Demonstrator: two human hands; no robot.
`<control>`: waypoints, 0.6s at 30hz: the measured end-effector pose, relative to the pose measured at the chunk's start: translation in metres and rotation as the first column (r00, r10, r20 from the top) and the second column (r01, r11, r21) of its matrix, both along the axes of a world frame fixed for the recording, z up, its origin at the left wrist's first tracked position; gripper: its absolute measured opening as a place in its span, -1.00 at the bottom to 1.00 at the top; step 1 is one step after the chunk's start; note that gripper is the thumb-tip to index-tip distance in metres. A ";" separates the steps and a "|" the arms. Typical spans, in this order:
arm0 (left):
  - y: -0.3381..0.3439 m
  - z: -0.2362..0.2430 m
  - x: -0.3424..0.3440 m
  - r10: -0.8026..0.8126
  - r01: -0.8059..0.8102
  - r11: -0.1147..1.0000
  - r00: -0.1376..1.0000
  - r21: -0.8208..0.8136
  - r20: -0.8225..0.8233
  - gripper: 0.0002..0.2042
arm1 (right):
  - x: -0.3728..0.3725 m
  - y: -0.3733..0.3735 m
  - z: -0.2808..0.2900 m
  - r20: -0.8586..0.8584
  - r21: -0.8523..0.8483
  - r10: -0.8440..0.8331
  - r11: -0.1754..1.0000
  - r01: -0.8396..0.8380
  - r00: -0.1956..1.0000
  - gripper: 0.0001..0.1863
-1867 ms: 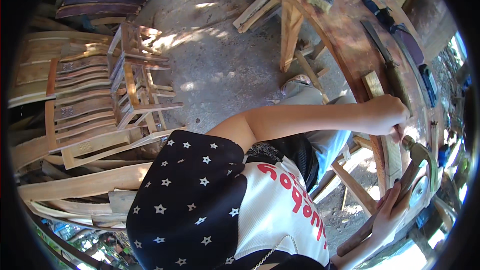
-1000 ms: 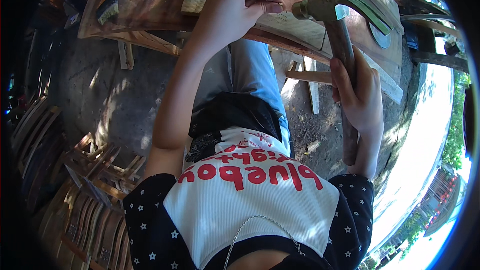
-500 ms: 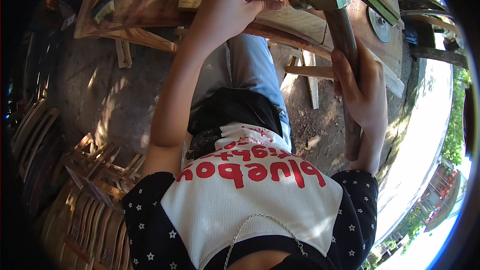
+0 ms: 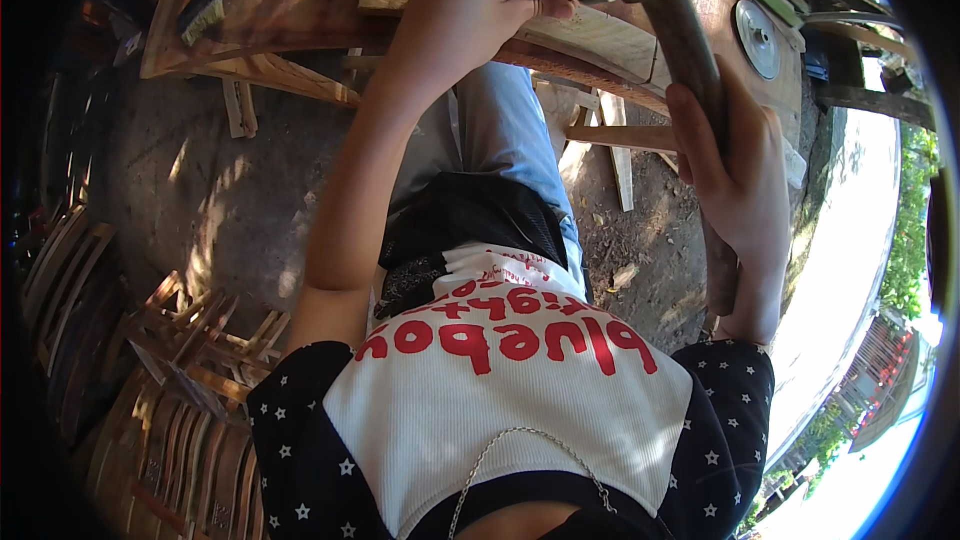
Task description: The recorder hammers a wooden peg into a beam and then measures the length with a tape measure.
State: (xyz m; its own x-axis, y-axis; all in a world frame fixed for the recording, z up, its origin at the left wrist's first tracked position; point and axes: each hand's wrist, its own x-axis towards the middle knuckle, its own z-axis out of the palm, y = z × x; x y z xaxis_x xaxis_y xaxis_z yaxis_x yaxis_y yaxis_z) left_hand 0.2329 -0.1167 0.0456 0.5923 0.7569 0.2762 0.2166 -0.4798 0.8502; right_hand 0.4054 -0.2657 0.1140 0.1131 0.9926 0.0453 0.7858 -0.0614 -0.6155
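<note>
At the top of the view, my left hand point(image 4: 470, 10) is closed in a pinch over a pale wooden board point(image 4: 600, 40); what its fingertips hold is too small to make out. My right hand point(image 4: 730, 170) grips the wooden handle of a claw hammer point(image 4: 680, 40) on the right. The hammer's striking face is just beside my left fingertips, and I cannot tell whether they touch. The board lies along the near edge of a reddish wooden worktable point(image 4: 270, 0).
A brush point(image 4: 203, 12) lies at the table's left, a metal disc point(image 4: 757, 38) at its right. Wooden legs and crosspieces point(image 4: 615, 140) are under it. Slatted chair frames point(image 4: 200, 340) stand at the lower left, and my legs point(image 4: 500, 130) are below the table.
The view has swung round to face the worktable since the oldest frame. More recently, the hammer head has moved left to my left fingertips, while my right hand has shifted slightly right and up.
</note>
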 end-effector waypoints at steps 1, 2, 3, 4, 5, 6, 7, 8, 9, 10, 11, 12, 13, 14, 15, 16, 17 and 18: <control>0.002 -0.002 0.000 0.002 -0.002 1.000 1.000 0.001 0.001 -0.80 | 0.000 0.001 -0.001 0.001 0.001 0.002 1.000 -0.002 1.000 -0.83; 0.004 -0.004 0.000 0.001 -0.001 1.000 1.000 -0.007 -0.004 -0.80 | 0.000 0.001 -0.003 -0.013 0.000 0.008 1.000 -0.008 1.000 -0.83; 0.005 -0.006 0.000 0.000 0.000 1.000 1.000 -0.015 -0.010 -0.81 | 0.001 0.001 -0.004 -0.028 -0.002 0.014 1.000 -0.014 0.999 -0.82; 0.004 -0.003 0.000 0.004 -0.004 1.000 1.000 -0.019 -0.010 -0.81 | 0.001 0.001 -0.003 -0.028 -0.006 0.019 1.000 -0.019 0.999 -0.82; 0.003 0.005 0.001 -0.011 0.010 0.999 0.999 -0.036 -0.039 -0.81 | 0.000 0.001 0.001 -0.041 0.037 -0.004 0.999 0.005 0.999 -0.82; 0.002 0.008 0.001 -0.028 0.025 0.998 0.997 -0.053 -0.067 -0.82 | 0.000 0.001 0.002 -0.056 0.079 -0.026 0.996 0.031 0.998 -0.82; 0.002 0.005 0.001 -0.031 0.027 0.998 0.997 -0.052 -0.067 -0.82 | 0.000 0.001 0.000 -0.056 0.081 -0.029 0.996 0.033 0.998 -0.82; 0.003 -0.001 0.001 -0.010 0.009 0.999 0.999 -0.036 -0.030 -0.82 | 0.001 0.002 -0.004 -0.004 0.043 0.007 0.999 -0.007 1.000 -0.83; 0.004 -0.004 0.001 0.009 -0.009 1.000 1.000 -0.021 0.007 -0.82 | 0.002 0.002 -0.006 0.046 0.004 0.045 0.999 -0.045 0.998 -0.84; 0.004 -0.004 0.000 0.013 -0.013 1.000 1.000 -0.021 0.007 -0.82 | 0.003 0.001 -0.004 0.066 -0.024 0.047 0.999 -0.046 0.997 -0.86; 0.003 -0.003 -0.001 -0.006 0.006 1.000 1.000 -0.020 0.021 -0.82 | 0.002 0.002 0.000 0.066 -0.024 0.051 0.998 -0.050 0.997 -0.86; 0.003 -0.003 -0.003 -0.024 0.025 1.000 0.999 -0.019 0.034 -0.82 | 0.000 0.003 0.003 0.025 0.014 0.013 1.000 -0.014 1.000 -0.86; 0.003 -0.001 -0.002 -0.025 0.026 0.999 0.999 -0.023 0.035 -0.82 | -0.002 0.001 0.007 -0.015 0.045 -0.029 0.999 0.030 0.999 -0.86; 0.003 0.003 -0.002 -0.015 0.013 1.000 0.999 -0.026 -0.040 -0.82 | -0.006 -0.001 0.011 -0.087 0.003 -0.096 0.995 0.097 0.992 -0.85; 0.003 0.004 -0.002 -0.004 0.001 1.000 0.993 -0.028 -0.115 -0.82 | -0.005 0.000 0.007 -0.087 0.001 -0.096 0.995 0.096 0.992 -0.85; 0.003 0.004 -0.001 -0.010 0.007 1.000 0.993 -0.024 -0.114 -0.82 | -0.001 0.002 0.000 0.008 0.015 -0.008 1.000 0.007 1.000 -0.85; 0.002 0.001 0.000 0.001 -0.003 0.999 0.999 -0.047 -0.051 -0.82 | 0.001 0.002 -0.005 0.104 0.021 0.079 0.996 -0.082 0.991 -0.85; 0.003 0.001 0.001 0.013 -0.012 0.997 1.000 -0.071 0.012 -0.81 | 0.002 0.000 -0.004 0.055 0.017 0.053 0.998 -0.054 0.997 -0.85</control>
